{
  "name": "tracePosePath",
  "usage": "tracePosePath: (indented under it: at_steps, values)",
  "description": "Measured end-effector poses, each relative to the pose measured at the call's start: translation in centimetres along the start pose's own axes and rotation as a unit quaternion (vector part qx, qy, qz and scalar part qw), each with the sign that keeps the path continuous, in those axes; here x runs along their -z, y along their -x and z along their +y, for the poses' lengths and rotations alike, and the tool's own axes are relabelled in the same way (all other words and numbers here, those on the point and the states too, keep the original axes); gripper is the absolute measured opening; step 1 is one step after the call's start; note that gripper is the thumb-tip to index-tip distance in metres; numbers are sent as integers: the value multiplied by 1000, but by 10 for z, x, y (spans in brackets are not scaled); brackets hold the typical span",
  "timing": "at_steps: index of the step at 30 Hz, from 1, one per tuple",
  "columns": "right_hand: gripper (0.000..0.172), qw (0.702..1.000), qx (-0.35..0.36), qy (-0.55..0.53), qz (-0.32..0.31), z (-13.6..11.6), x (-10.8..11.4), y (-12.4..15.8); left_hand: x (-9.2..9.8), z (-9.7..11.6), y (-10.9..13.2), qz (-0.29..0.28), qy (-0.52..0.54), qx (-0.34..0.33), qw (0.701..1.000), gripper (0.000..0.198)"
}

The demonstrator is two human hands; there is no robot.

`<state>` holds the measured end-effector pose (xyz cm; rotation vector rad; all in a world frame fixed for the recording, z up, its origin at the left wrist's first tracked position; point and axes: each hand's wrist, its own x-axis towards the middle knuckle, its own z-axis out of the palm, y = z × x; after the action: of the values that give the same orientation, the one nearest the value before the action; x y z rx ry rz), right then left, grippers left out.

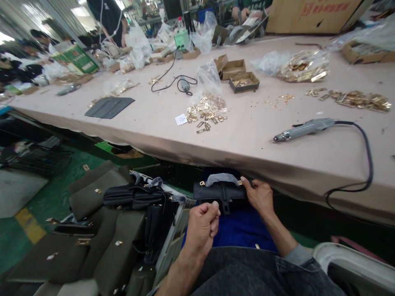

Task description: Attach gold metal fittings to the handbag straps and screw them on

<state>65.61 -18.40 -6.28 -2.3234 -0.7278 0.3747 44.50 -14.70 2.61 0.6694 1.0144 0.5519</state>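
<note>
Two hands (pixel 203 224) (pixel 261 197), right holding black handbag (pixel 219 192).

Your light came strongest from 10 o'clock, where a window patch (pixel 3 39) burned out to white. The tabletop (pixel 247 133) read pale and evenly bright at your 1 o'clock, but its front drop fell into soft shadow, and beneath it you had near-darkness. Metal pieces (pixel 211 119) toward noon gave you small glints. At 8 o'clock the olive bags (pixel 120 242) sat dim; at 6, the black bag (pixel 206 191) lost surface detail. Your left hand (pixel 203 224) and right hand (pixel 261 196) looked slightly soft. Far things from 10 to 12 were blurred, and wide-angle stretch pulled the white chair (pixel 339 250) at 4.
</note>
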Motion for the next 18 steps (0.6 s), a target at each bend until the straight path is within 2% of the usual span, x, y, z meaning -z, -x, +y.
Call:
tracePosePath:
  at_steps: [2,4,5,6,8,10,12,16,18]
  values:
    - [66,1000,-3,-3,-2,1,0,-1,5,0,-4,84,-6,-50,995,54]
    - [65,1000,-6,-4,-3,2,0,-1,11,-4,-11,199,-10,-123,972,55]
    - [65,1000,-6,-5,-3,2,0,-1,13,-7,-15,241,-16,-147,959,56]
    - [65,1000,-5,-6,-3,3,-1,-1,15,-11,-19,258,-28,-153,953,57]
    - [66,1000,2,-4,0,4,-2,-1,14,-17,-24,223,-83,-121,964,59]
    - [66,1000,8,2,1,4,-4,-2,7,-22,-27,138,-157,-84,974,55]
    - [66,1000,12,10,-6,3,-3,-4,-2,-27,-31,74,-205,-81,973,47]
    - [64,999,0,37,-25,8,2,-9,-9,-34,-41,38,-202,-91,974,39]
    - [61,999,-19,8,-28,18,5,-11,-7,-37,-45,34,-193,-89,977,39]
